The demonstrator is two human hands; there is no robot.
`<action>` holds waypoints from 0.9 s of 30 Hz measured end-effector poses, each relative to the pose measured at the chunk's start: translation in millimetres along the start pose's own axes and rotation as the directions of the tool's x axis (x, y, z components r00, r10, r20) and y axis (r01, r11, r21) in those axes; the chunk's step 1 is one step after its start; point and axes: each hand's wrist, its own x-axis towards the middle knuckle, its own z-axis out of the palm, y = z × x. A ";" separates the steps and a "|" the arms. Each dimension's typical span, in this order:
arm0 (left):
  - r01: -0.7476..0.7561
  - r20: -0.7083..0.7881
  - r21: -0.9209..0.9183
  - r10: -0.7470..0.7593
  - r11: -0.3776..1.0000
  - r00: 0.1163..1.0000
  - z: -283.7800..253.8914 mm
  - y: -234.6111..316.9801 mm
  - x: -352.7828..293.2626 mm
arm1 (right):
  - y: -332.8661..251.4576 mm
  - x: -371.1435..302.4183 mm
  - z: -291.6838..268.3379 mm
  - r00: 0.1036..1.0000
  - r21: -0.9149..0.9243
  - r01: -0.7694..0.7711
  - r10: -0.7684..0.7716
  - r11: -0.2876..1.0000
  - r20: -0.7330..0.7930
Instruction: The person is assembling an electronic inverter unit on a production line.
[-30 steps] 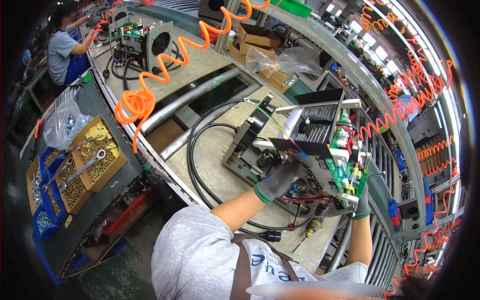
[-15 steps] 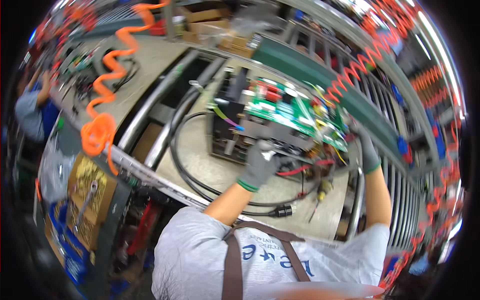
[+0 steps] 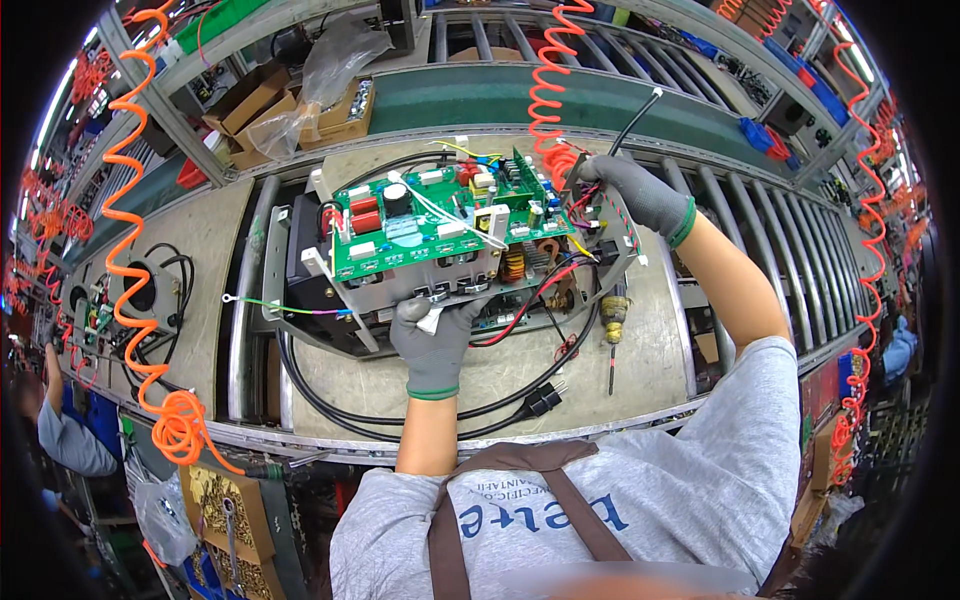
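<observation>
**Two-handed contact at an open, metal-framed electrical unit [image 3: 385, 292]**

Head view: the rectangular green circuit board [image 3: 420, 225], set with red, white and black components, tops the unit, which stands on a pale, flat work board [image 3: 480, 365]. On the near side of the circuit board is the left hand [image 3: 432, 345], in a grey glove with a green cuff. Its fingers are bent up against the unit's lower metal edge, with a small white piece by the thumb; the fingertips are partly hidden, so I cannot tell whether they clamp. At the circuit board's right end, the right hand [image 3: 645, 192], gloved alike, has its fingers bent beside thin red and black wires [image 3: 585, 205]; whether they pinch anything, I cannot tell.

Nearer the person than the circuit board, a strip of bare work board separates the unit from a looped black power cable [image 3: 345, 412] with a black plug [image 3: 543, 400]. To the circuit board's near right lies a yellow-and-black power driver with a long thin bit [image 3: 613, 315], crowding that side. Steel rollers [image 3: 760, 250] lie farther right of the circuit board, and a single steel roller [image 3: 252, 280] lies to its left. Beyond its right end hangs an orange coiled hose [image 3: 548, 90]; farther back runs a green conveyor belt [image 3: 460, 100].
</observation>
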 end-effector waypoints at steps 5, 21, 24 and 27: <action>-0.007 -0.008 0.010 0.007 1.000 1.000 1.8 0.3 0.3 | -10.3 -2.1 6.5 0.999 -0.061 -0.035 0.034 0.998 -0.015; 0.048 -0.024 0.083 -0.046 0.995 0.999 -14.1 8.3 -2.0 | -8.4 2.2 3.1 0.999 -0.041 -0.036 0.035 0.998 -0.027; 0.070 -0.011 0.051 -0.070 0.996 0.998 -18.3 10.3 -3.6 | -10.4 4.3 2.6 0.998 -0.008 -0.055 0.055 0.998 0.013; 0.085 0.010 0.050 -0.085 0.995 0.996 -21.4 11.3 -4.3 | -8.6 4.1 0.2 0.999 -0.134 0.017 -0.013 0.991 0.035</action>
